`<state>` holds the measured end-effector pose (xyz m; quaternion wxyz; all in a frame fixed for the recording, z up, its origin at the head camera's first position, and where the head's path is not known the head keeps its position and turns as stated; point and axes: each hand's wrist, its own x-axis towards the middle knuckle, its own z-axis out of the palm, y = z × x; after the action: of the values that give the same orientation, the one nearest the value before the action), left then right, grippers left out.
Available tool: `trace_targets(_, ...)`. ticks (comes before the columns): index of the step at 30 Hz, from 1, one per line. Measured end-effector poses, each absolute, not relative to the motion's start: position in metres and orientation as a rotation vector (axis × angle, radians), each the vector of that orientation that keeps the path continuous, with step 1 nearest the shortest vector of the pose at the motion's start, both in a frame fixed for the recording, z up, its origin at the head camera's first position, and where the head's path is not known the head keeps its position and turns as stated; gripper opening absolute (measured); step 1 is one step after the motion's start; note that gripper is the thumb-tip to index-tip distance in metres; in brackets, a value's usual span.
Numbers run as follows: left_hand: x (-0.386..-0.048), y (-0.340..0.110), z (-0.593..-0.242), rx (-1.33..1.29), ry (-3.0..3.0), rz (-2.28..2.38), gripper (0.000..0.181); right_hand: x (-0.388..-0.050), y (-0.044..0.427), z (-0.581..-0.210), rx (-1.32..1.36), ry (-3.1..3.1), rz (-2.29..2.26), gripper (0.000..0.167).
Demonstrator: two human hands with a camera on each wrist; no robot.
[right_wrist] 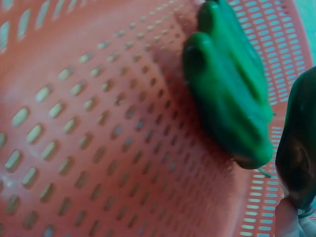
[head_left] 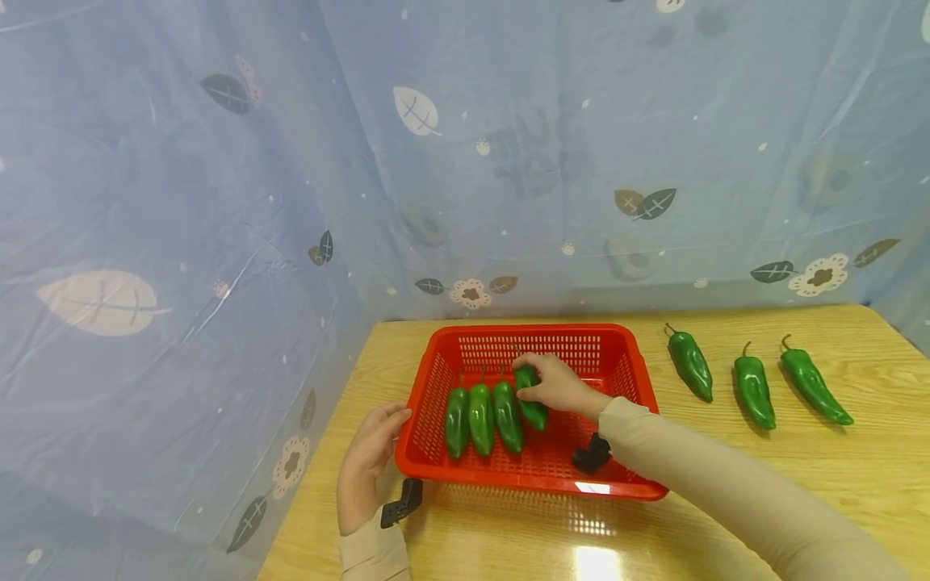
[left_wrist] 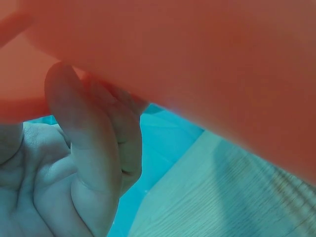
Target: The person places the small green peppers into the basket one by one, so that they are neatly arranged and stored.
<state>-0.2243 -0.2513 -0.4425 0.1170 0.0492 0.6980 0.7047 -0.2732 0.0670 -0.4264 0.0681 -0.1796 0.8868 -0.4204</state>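
Note:
A red plastic basket (head_left: 523, 484) with slotted walls stands on the table. Side by side in its left half lie several green peppers (head_left: 482, 420), stems toward the back. My right hand (head_left: 558, 385) reaches over the basket and grips another green pepper (head_left: 536, 413) just right of that row; in the right wrist view this pepper (right_wrist: 298, 143) shows at the right edge, apart from the others. At the basket's left rim, my left hand (head_left: 379, 436) holds the edge, thumb on top; the left wrist view shows its fingers (left_wrist: 94, 143) curled up under the rim.
To the right of the basket, three green peppers (head_left: 754, 391) lie spaced apart on the wooden table (head_left: 882, 355). A blue patterned sheet (head_left: 508, 161) hangs behind and along the left side. Each wrist carries a small black device (head_left: 402, 504).

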Motion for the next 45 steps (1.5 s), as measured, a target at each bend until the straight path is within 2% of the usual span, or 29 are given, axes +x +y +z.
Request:
trace_targets(22,-0.224,-0.252,-0.443,0.082,2.031,2.082,0.031,-0.27,0.057,-0.449,-0.509,2.72,-1.045,0.045)
trace_targets(45,-0.226,-0.252,-0.446,0.113,2.035,2.083,0.028,-0.269,0.053,-0.456,-0.487,2.732,-0.995,0.044)
